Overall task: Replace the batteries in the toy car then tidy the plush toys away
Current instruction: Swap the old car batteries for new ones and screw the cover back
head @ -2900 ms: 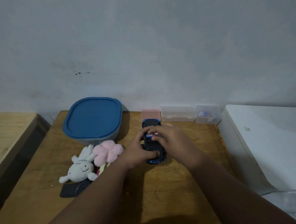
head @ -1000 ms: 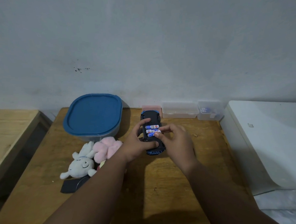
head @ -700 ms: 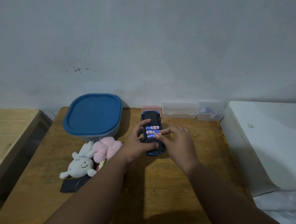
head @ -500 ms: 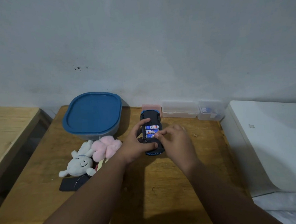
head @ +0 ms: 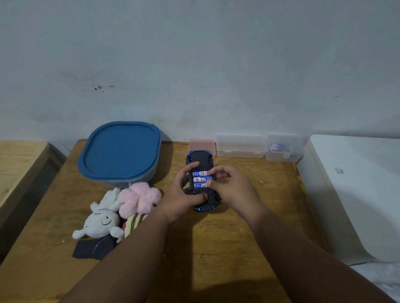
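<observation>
A blue and black toy car lies upside down on the wooden table. Its battery bay is uncovered and shows three blue and white batteries side by side. My left hand grips the car's left side, thumb near the rear. My right hand rests at the car's right side, fingertips touching the nearest battery. Left of the car lie a white bunny plush, a pink plush and a striped yellow plush, partly under my left forearm.
A grey tub with a blue lid stands at the back left. A pink box and two clear plastic boxes line the wall. A flat black piece lies by the bunny. A white surface borders the table's right edge.
My right fingers have shifted along the battery bay and now press on the nearest battery. The left hand keeps the same hold on the car. The camera moved a little.
</observation>
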